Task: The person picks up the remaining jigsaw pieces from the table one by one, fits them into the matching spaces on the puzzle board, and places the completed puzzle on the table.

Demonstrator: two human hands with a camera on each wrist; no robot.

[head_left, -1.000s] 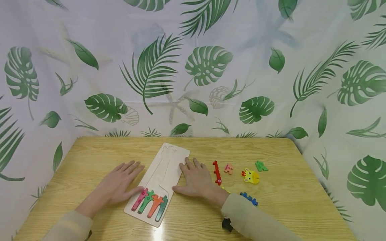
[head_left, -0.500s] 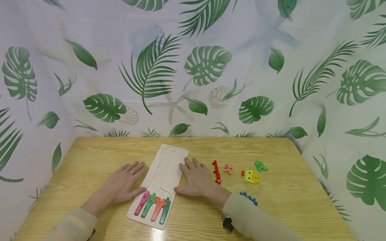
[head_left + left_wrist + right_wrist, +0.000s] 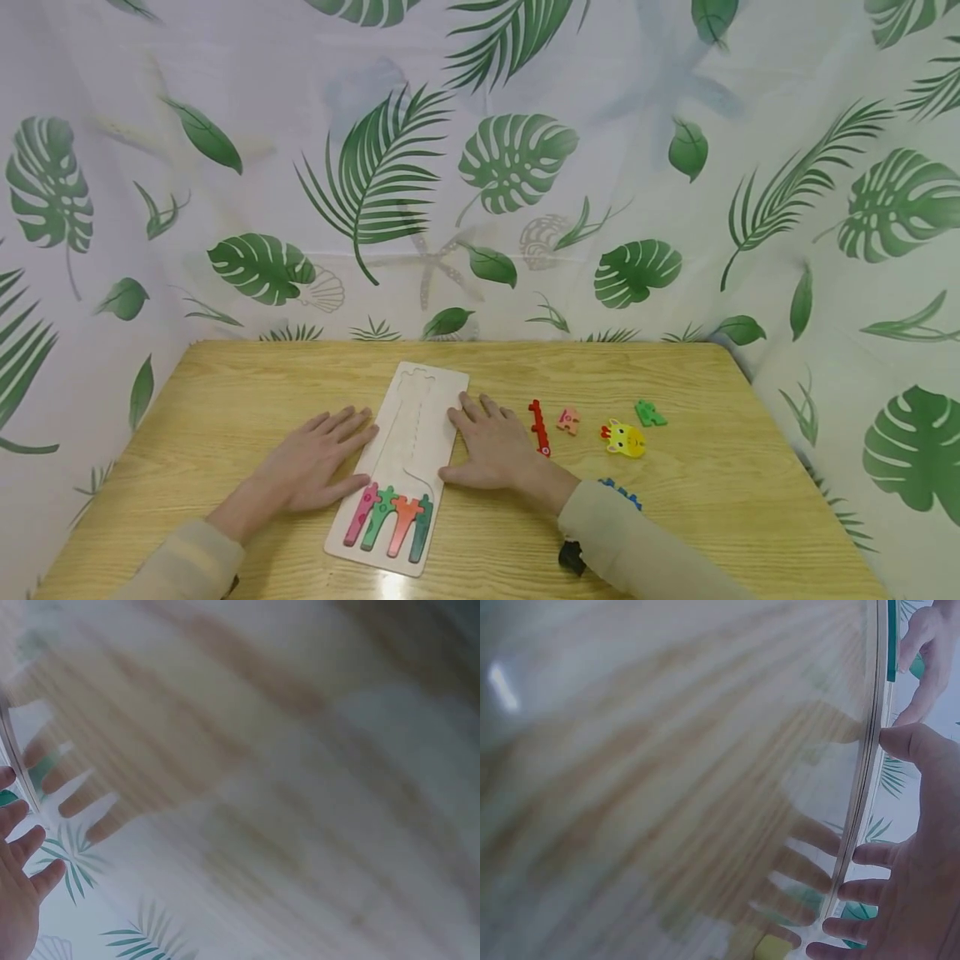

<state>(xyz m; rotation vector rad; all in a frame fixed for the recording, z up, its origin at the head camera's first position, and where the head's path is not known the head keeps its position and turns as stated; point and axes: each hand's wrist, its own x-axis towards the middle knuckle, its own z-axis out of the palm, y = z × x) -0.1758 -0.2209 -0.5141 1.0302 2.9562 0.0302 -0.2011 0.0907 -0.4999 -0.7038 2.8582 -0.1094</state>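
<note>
A pale wooden puzzle board lies tilted between the two hands, with a long-necked outline cut into it. Pink, green, orange and teal leg pieces fill its near end. The left hand is spread flat at the board's left side, its thumb touching the edge near the pink piece. Along the opposite edge rests the right hand, fingers extended. In the right wrist view, the right hand's thumb and fingertips meet the board's edge. The left wrist view shows only part of the left hand.
Loose pieces lie right of the right hand: a red strip, a pink-orange piece, a yellow giraffe head and a green piece. A blue piece is partly hidden by the right sleeve. A leaf-print cloth stands behind the table.
The board has turned slightly toward upright, its near end swinging right and nearer the person. The left hand has moved right with it; the right hand has barely shifted.
</note>
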